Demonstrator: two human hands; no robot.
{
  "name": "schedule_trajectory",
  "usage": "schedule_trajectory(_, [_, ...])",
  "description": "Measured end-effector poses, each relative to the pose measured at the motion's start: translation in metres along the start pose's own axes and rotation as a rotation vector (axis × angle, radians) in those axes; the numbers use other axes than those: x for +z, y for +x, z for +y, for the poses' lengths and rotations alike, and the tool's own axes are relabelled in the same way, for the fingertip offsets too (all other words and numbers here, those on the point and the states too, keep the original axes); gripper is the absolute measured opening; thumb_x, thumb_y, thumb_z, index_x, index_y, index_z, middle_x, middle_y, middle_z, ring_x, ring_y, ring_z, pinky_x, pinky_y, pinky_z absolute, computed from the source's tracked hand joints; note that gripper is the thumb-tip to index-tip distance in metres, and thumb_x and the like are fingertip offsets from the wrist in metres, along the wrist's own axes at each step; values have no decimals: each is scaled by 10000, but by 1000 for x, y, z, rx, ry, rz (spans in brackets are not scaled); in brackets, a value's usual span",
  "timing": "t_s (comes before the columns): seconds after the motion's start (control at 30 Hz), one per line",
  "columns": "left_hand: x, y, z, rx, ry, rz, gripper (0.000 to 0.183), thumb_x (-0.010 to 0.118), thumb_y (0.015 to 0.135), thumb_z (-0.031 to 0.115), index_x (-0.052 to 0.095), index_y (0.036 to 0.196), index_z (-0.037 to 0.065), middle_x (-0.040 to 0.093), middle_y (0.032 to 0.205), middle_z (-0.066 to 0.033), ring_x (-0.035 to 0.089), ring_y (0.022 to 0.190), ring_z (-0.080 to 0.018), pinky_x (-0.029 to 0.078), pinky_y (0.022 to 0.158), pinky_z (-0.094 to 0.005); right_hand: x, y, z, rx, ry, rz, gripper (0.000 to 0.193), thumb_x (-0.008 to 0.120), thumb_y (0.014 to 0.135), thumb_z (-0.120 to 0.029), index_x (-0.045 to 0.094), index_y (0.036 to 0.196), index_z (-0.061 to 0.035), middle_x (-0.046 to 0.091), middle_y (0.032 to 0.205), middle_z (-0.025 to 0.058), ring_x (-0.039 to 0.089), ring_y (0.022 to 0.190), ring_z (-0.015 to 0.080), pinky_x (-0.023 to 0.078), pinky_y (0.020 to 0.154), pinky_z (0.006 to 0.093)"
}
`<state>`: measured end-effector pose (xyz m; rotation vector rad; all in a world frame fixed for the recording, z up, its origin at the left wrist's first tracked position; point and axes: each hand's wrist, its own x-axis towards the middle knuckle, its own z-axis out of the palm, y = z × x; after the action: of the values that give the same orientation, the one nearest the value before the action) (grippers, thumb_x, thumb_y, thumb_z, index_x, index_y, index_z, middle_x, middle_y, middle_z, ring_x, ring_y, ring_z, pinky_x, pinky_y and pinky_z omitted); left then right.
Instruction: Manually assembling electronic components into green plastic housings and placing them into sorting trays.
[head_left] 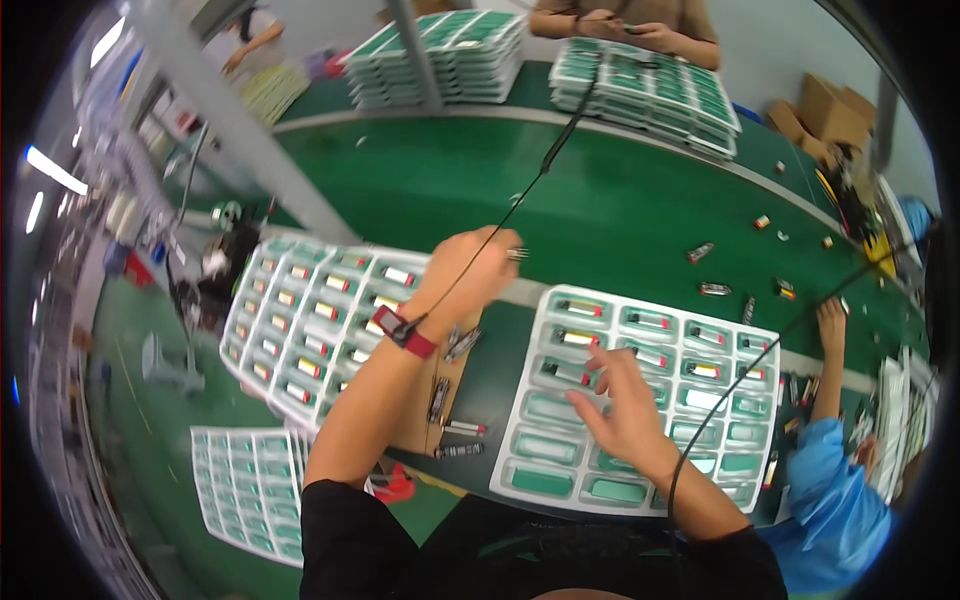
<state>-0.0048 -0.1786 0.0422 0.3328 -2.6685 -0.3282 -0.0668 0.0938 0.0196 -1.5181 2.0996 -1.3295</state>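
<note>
Nearest to the person's body lay a white compartment tray [545,447]; its upper pockets held small battery-like cylinders [570,372], while most lower ones had none. Over its left part hung the right hand [630,405], the fingers apart from the thumb, with nothing that I could see between them; whether a fingertip touched the tray, I could not tell. To the left, a second tray [322,278], well filled, lay slanted beside a cardboard sheet [413,425] with loose cylinders [440,398]. The left hand [470,270], farther forward, had its fingers bent together on small metallic-looking pieces [517,253], too blurred to name.

In my judgement, these pieces could slip out if the grip loosened, because only their ends stood out from the fingers. The left forearm passed close above the filled tray, so a low sleeve or wrist could knock cylinders from their pockets. A black cable [545,160] crossed before the left hand and might catch.

Beyond was the green belt [420,170], with scattered cylinders [715,289]. At the right, a co-worker's hand [832,320] reached to its edge. Farthest stood stacked trays [435,65] and, partly before them, a grey metal post [415,50].
</note>
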Motion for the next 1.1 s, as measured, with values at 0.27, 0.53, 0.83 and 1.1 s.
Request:
schedule_trajectory(0.27, [-35,-113,123,-266,-1158,335,296,721,806,-19,637,1090,-3,673,1036,-111,682,892,-161,571,784,-278,3,-2,-18,197,918,-9,501,659,858,31,475,1324,6,506,1132,76,562,857,120,508,716,254])
schedule_trajectory(0.53, [-8,-148,124,-379,-1412,263,269,642,856,-73,602,1121,-90,652,1080,-186,670,951,-217,581,829,-322,9,-9,-32,134,619,-80,339,717,825,19,626,1151,3,626,1036,91,626,945,173,507,751,270])
schedule_trajectory(0.83, [19,-108,112,-434,-1177,-238,247,712,800,-24,708,1047,-46,707,973,-182,693,870,-236,536,758,-297,-11,-42,8,431,632,110,389,815,709,22,654,1062,17,671,883,115,639,766,181,488,687,279])
schedule_trajectory(1.1, [44,-59,94,-431,-1327,-409,329,715,780,-65,680,1106,-32,694,1046,-203,703,944,-287,562,811,-334,-21,-47,36,585,812,208,396,738,816,-128,553,1094,85,604,953,157,616,645,132,492,615,239])
